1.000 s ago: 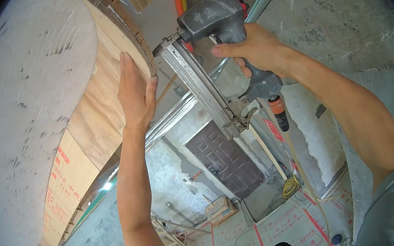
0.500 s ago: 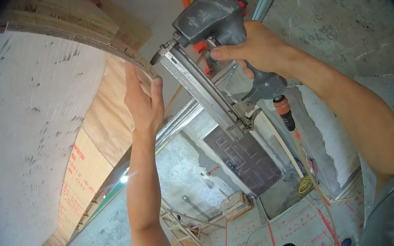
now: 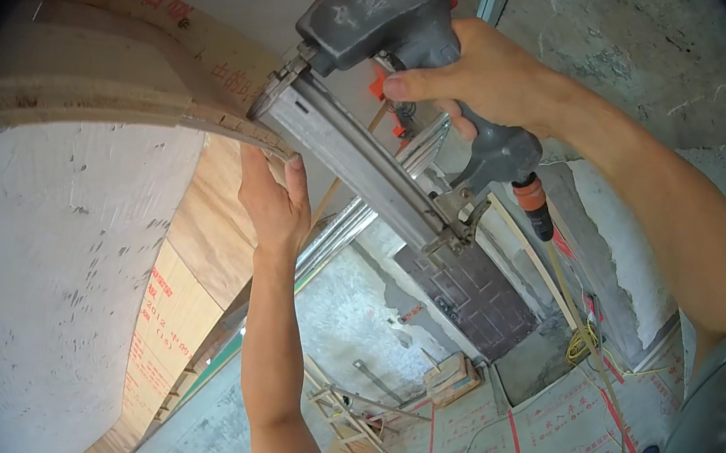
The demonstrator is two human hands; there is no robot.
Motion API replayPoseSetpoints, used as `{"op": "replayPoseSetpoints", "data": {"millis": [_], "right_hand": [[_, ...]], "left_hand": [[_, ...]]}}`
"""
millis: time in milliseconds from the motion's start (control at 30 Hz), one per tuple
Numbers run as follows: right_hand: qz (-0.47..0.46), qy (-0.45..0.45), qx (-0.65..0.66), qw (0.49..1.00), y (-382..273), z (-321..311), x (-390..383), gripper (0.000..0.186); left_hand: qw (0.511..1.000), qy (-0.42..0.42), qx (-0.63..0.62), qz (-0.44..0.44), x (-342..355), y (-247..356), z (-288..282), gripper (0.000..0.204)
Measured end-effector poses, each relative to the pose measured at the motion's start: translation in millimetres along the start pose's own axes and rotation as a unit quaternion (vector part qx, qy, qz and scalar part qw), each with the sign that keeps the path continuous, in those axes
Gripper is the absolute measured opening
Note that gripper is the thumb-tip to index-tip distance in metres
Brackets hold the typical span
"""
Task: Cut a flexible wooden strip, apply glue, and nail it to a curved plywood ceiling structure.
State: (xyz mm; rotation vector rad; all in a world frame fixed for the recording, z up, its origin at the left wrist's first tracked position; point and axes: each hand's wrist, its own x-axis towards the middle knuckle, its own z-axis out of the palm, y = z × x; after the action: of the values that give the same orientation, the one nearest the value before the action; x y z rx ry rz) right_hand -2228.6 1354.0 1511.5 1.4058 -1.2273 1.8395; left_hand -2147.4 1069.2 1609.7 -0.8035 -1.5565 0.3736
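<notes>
My right hand [image 3: 483,82] is wrapped round the handle of a dark grey pneumatic nail gun [image 3: 377,18], its thumb along the near side. The gun's long metal magazine [image 3: 353,161] slants down to the right, and its nose meets the edge of a curved plywood strip [image 3: 234,123]. An orange and black air hose fitting [image 3: 531,203] hangs from the handle's end. My left hand [image 3: 279,202] reaches up and grips the strip's end from below, close to the nose. Its thumb shows at the edge; some fingertips are hidden behind the wood.
A white board [image 3: 54,277] and plywood panels [image 3: 161,328] stand at the left. Below are a brown door [image 3: 468,295], a wooden trestle [image 3: 364,428], a wooden crate [image 3: 453,380] and a coiled yellow hose [image 3: 583,344]. Metal channels [image 3: 339,237] run behind my left hand.
The nail gun has moved left, and its nose now sits against the strip's edge. My left hand still grips the strip's end, and the whole view has shifted a little.
</notes>
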Motion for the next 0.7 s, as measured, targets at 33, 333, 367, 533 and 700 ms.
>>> {"op": "replayPoseSetpoints", "data": {"millis": [33, 333, 367, 533, 700], "right_hand": [[-0.005, -0.008, -0.009, 1.0, -3, 0, -1, 0.034], [-0.019, -0.035, -0.018, 0.999, -1, -4, 0, 0.031], [-0.007, -0.039, -0.026, 0.999, -2, -5, 0, 0.03], [-0.013, -0.038, -0.018, 0.999, 0, -7, 3, 0.029], [-0.02, -0.038, -0.036, 0.998, -5, -7, 2, 0.03]], "left_hand": [[1.0, -0.003, 0.003, 0.004, 0, -2, 0, 0.048], [0.999, -0.011, -0.041, 0.013, 0, -1, 1, 0.047], [0.998, -0.004, -0.065, -0.005, -1, 1, 1, 0.048], [0.993, 0.064, -0.102, 0.017, 25, 38, -7, 0.065], [0.991, 0.066, -0.114, -0.019, 29, 30, -14, 0.063]]}}
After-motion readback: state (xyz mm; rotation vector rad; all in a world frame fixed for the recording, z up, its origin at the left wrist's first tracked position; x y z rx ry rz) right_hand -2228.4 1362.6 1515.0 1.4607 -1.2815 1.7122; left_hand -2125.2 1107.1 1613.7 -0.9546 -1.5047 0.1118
